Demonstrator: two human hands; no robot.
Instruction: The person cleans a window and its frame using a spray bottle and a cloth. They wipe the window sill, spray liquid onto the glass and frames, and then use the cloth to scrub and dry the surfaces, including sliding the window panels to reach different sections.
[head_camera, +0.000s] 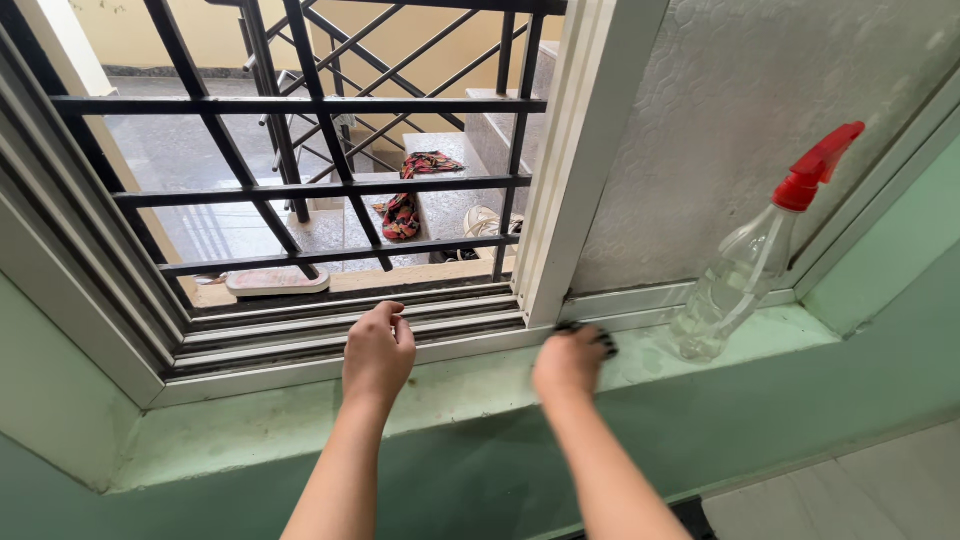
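My right hand (568, 362) is closed over a small dark cloth (600, 338) and presses it on the green sill (250, 430) at the foot of the sliding window frame (570, 200). My left hand (378, 350) rests with curled fingers on the edge of the window track (300, 335), holding nothing. A clear spray bottle (745, 270) with a red trigger head leans against the frosted pane (740, 130), just right of my right hand.
Black metal bars (300, 190) cover the open half of the window. Outside lie a stair landing, a colourful cloth (405, 205) on a step and a pale sandal (277, 282) on the outer ledge. A green wall rises at the right.
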